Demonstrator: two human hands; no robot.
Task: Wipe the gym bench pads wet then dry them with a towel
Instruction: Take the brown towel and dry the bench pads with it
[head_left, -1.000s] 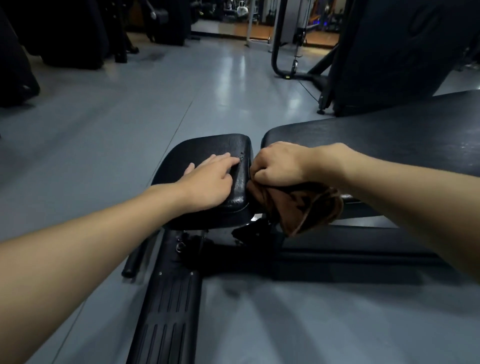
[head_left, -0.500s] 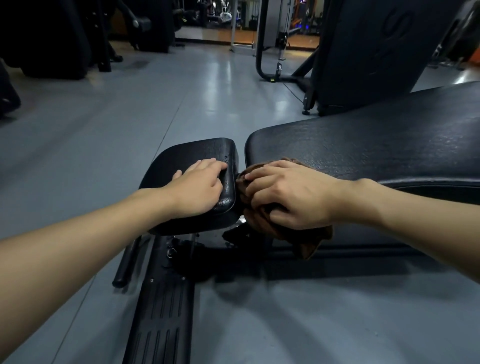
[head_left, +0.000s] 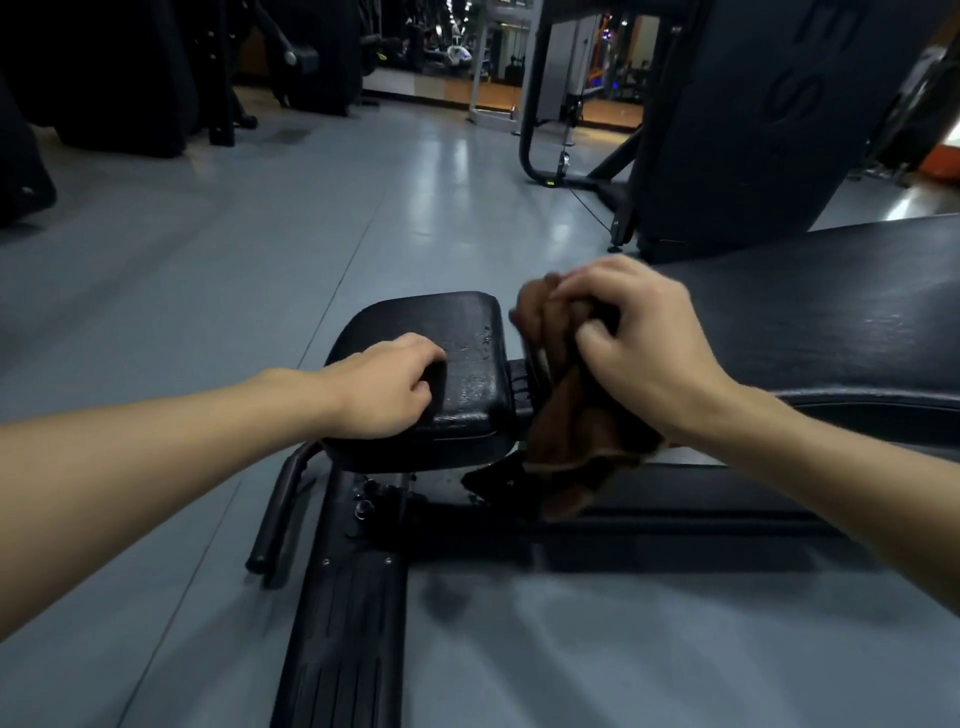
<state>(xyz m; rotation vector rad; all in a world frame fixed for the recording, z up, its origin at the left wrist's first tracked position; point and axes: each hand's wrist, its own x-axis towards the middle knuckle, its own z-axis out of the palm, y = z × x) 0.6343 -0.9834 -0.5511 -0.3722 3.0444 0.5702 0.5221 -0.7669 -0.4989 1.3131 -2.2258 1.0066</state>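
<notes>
Two hands are working at the gap btwn the gym bench pads. We're resting our left hand (head_left: 387, 387) on the near-left part of the small seat pad (head_left: 457, 353), fingers curled loosely w/ nothing in them, the tips hooking onto the pad's top. We're closing our right hand (head_left: 639, 338) tight around a bunched brown towel (head_left: 576, 415), holding it right at the gap just beside the seat pad's right edge; the towel's loose end is hanging down over the black frame (head_left: 675, 499) below. Whether the towel is touching the seat pad's side we can't tell, since that part is blurred. Wet beads are showing on the seat pad's top near its right edge. Long back pad (head_left: 831, 317) is stretching off to the right, close behind the right hand. Bench foot rail (head_left: 343, 623) is running toward us over the grey floor (head_left: 208, 291), w/ dark gym machines (head_left: 769, 114) standing beyond.
</notes>
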